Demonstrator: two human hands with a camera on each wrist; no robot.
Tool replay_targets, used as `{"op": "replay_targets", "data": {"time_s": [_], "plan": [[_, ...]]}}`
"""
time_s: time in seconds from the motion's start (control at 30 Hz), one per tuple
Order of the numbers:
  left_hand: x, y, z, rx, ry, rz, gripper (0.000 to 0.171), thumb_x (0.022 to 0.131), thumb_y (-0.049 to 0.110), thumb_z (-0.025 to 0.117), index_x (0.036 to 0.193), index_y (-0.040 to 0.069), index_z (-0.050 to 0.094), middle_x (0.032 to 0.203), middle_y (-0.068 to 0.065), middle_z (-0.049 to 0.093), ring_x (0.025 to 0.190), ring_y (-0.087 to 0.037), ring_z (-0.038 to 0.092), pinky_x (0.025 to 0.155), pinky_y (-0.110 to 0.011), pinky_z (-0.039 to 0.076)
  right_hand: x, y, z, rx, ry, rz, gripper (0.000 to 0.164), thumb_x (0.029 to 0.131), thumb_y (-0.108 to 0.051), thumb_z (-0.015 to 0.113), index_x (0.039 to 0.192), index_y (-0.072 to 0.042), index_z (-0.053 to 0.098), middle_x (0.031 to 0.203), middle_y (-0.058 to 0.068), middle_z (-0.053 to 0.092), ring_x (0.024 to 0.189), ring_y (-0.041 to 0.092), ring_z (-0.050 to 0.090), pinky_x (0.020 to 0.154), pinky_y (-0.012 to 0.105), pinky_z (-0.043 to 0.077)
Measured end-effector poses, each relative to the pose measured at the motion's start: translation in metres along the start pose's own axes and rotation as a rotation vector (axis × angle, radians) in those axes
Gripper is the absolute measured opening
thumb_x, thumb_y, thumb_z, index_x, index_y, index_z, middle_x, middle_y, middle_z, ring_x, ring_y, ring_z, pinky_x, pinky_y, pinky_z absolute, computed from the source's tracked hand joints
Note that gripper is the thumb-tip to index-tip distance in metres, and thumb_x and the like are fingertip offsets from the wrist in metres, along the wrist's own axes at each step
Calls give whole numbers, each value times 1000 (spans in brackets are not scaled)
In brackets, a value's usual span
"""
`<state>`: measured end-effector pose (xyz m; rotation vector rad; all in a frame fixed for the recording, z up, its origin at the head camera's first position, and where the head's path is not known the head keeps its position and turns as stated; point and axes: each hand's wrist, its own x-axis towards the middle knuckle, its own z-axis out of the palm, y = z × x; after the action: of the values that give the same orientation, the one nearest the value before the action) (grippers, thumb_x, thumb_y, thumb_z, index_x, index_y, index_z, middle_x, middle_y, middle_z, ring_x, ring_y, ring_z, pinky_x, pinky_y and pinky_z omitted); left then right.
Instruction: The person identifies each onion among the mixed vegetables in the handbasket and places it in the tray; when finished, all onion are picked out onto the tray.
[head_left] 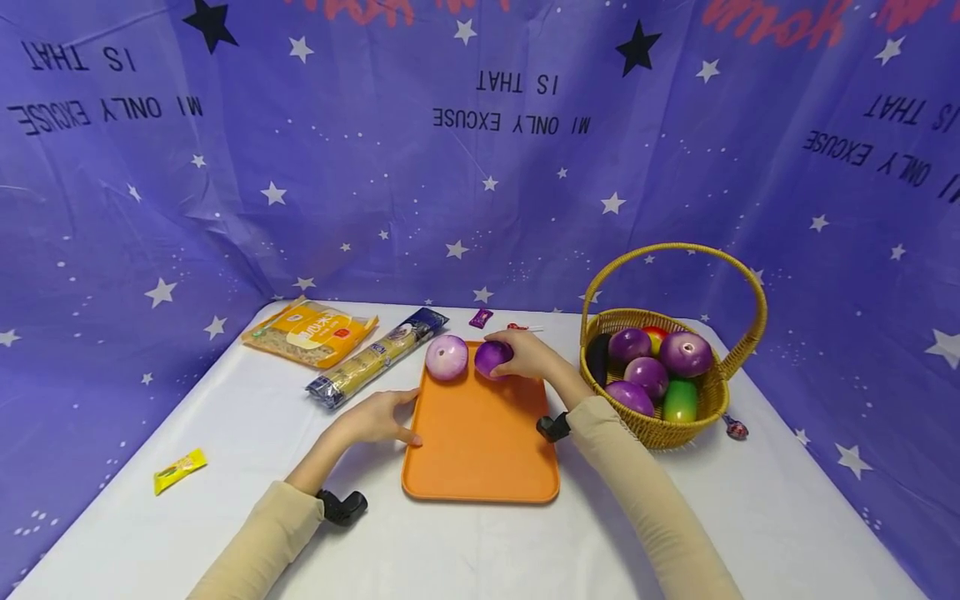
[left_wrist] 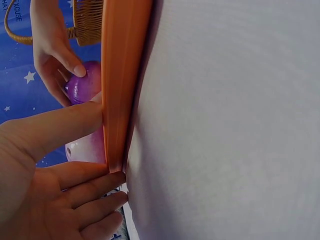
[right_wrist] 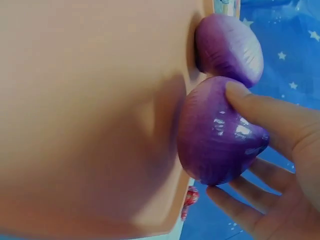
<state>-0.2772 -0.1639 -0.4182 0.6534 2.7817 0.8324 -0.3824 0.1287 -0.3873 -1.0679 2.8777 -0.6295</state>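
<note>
My right hand (head_left: pixel 526 355) holds a dark purple onion (head_left: pixel 492 359) at the far end of an orange tray (head_left: pixel 483 450), thumb on one side and fingers round the other. Just left of it a paler purple-white onion (head_left: pixel 447 358) sits in the tray's far left corner. In the right wrist view the held onion (right_wrist: pixel 220 132) is close beside the paler onion (right_wrist: pixel 230 47). My left hand (head_left: pixel 380 418) is at the tray's left edge; in the left wrist view its fairly straight thumb and fingers (left_wrist: pixel 92 192) touch the tray rim (left_wrist: pixel 117 100).
A wicker basket (head_left: pixel 652 429) with onions and other produce stands right of the tray. Left lie a pasta pack (head_left: pixel 378 358) and an orange food packet (head_left: pixel 311 332). Candies are scattered about: a yellow one (head_left: pixel 180 471), a purple one (head_left: pixel 481 317) and lollipops (head_left: pixel 737 427).
</note>
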Motion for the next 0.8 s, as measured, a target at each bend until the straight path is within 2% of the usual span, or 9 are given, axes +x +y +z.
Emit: {"op": "replay_targets", "data": {"time_s": [0.33,0.8], "plan": [[1,-1,0,2,-1,1,91,70,32,85,141,-6,43,140,-25,47,131,-42,40,111,-52,30,4,6,8,32,24,18,67,81,-27,79,137,-1,52,132,15,57,120,30,53,106,41,41],[-2,2,0,-3,-2,-2,89,71,31,85,140,-7,43,139,-25,47,131,-43,39,110,-53,30,3,3,9,61,44,19,69,80,-25,81,137,-2,52,134,14,56,122,30,52,108,41,39]]}}
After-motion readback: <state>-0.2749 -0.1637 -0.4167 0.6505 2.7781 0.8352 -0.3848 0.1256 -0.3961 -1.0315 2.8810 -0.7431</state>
